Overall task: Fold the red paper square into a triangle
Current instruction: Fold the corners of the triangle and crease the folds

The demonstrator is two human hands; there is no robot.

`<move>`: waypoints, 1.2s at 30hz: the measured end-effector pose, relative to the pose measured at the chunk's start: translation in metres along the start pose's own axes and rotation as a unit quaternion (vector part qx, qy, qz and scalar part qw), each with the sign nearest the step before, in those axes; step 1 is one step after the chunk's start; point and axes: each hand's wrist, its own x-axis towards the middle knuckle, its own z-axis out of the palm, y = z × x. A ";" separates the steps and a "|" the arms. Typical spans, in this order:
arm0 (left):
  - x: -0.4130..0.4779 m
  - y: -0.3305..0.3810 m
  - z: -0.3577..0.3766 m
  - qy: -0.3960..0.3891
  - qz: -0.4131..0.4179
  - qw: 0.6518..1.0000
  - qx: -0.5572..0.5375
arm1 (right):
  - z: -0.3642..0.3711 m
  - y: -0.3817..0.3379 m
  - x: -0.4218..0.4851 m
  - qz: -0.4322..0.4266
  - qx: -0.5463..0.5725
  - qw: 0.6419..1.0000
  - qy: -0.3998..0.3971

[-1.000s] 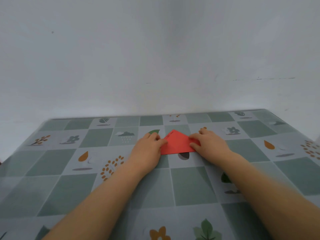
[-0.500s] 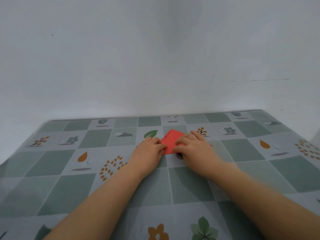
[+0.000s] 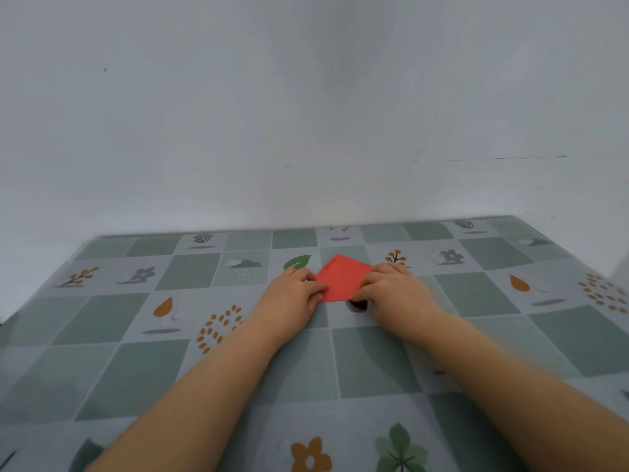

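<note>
Red paper [image 3: 341, 279] flat on worktop [image 3: 102, 352] | left hand [image 3: 293, 297], right hand [image 3: 394, 290]: fingers pressed on its sides | I judge risk: paper sliding, crooked crease

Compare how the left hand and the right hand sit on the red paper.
The left hand meets the red paper at its left corner, fingertips curled over the near-left edge; the right hand covers the right corner and the near-right edge. The left hand hides only a small part of the sheet; the right hand's fingers reach further in over it. Both hands lie low, palm down, against the patterned tablecloth, with the paper between them.
</note>
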 end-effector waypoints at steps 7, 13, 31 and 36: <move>0.001 -0.002 -0.001 -0.012 -0.030 0.999 -0.030 | -0.005 0.030 -0.012 0.048 -0.004 0.999 -0.010; 0.001 -0.001 -0.002 -0.016 -0.036 0.999 -0.036 | -0.014 0.047 -0.023 0.094 -0.003 0.995 -0.020; 0.006 0.015 -0.005 -0.020 -0.015 0.996 0.081 | -0.013 0.023 -0.020 0.102 0.062 0.992 -0.029; 0.000 0.042 -0.005 -0.022 0.037 0.995 0.085 | -0.007 0.015 -0.018 0.090 0.084 0.992 -0.032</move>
